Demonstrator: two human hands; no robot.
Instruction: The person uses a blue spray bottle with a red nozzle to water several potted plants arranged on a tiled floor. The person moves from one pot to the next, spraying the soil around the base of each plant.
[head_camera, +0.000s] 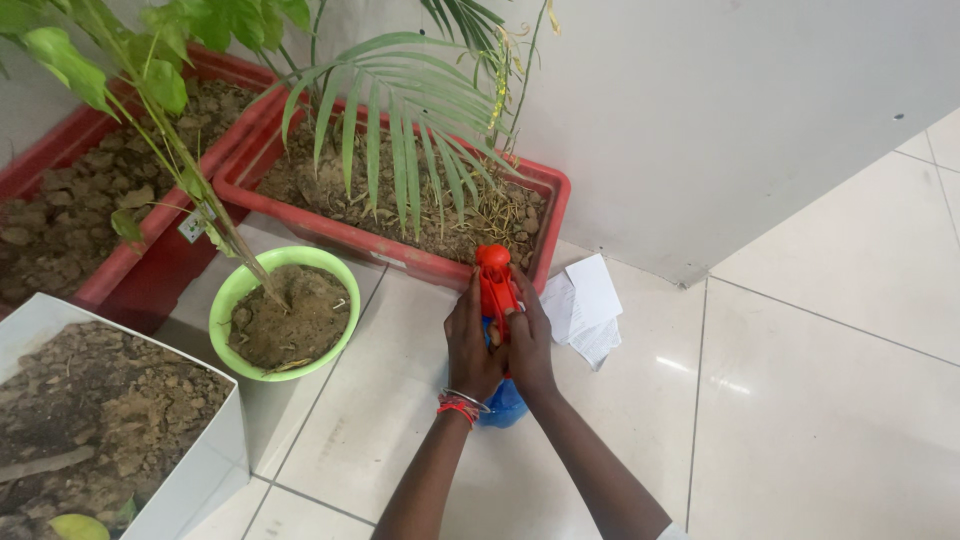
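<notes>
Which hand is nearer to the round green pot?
Left. The left hand grips the orange sprayer on the side facing the green pot; the right hand grips its far side, nearer the white paper.

Head view — steeply downward, close.

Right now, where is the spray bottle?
In the head view, the spray bottle sits centre, between left hand and right hand, before the red planter.

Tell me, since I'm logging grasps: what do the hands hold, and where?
Both hands, left hand and right hand, grip the spray bottle around its orange trigger head.
</notes>
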